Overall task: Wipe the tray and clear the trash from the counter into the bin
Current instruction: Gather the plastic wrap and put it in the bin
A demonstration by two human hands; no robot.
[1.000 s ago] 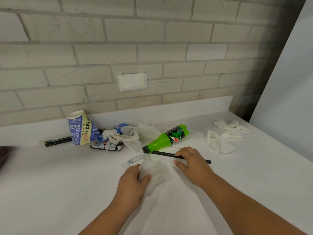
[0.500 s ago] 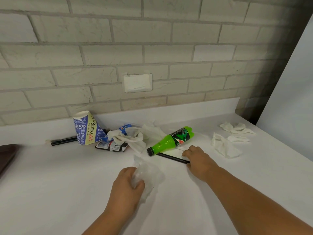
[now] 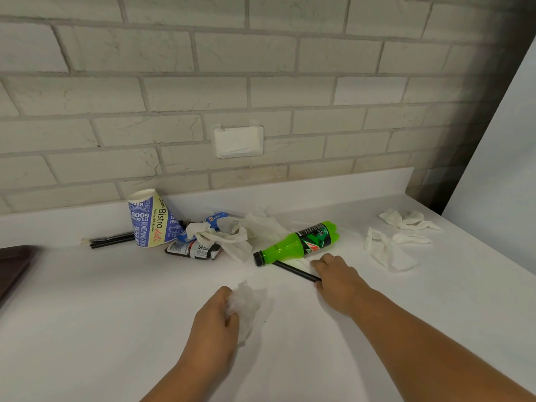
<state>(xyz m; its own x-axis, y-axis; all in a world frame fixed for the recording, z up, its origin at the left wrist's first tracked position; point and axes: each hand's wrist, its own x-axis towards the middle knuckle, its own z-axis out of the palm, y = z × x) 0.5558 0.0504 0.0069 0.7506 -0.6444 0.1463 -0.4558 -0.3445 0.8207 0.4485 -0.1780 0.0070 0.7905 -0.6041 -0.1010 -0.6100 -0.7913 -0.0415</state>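
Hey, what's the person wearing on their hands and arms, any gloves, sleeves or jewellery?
Nothing shows. The left hand and right hand are bare, without gloves, and no ring is visible on either. Both forearms are uncovered up to the frame's bottom edge: no sleeve, watch or bracelet in view.

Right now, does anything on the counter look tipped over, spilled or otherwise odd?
The green bottle lies on its side by the right hand, which holds a black straw. The paper cup stands tilted near the wall. To the right, crumpled napkins lie scattered. I see no spilled liquid.
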